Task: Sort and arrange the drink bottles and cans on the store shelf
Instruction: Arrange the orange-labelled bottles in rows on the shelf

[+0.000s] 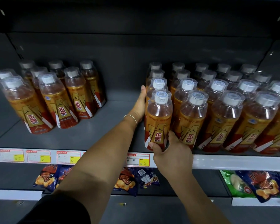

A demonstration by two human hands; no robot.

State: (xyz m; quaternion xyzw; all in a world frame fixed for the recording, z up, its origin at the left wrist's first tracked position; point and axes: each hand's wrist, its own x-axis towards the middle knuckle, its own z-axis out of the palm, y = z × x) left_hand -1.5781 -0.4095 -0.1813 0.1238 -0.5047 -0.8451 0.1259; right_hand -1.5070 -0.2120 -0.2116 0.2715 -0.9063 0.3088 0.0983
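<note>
Right hand (171, 152): clasped round the base of the front bottle (158, 120), thumb across the lower label, fingers wrapped round its right side. That bottle stands upright at the shelf (87, 135) front edge, centre frame, heading the leftmost column of the right block (225, 113).

Left hand (140, 104): laid flat against the left side of the same column, just behind the front bottle. The digits I can see are straight; it grasps nothing. A thin white band (131, 117) circles the wrist.

The right block fills the shelf from centre to right edge in close rows. A smaller left group (55, 97) of the same bottles stands at left of frame, well apart, bare shelf between.

Price tags (137, 159) line the shelf's front rail. Snack bags (263, 185) lie on the shelf below, lower frame.
</note>
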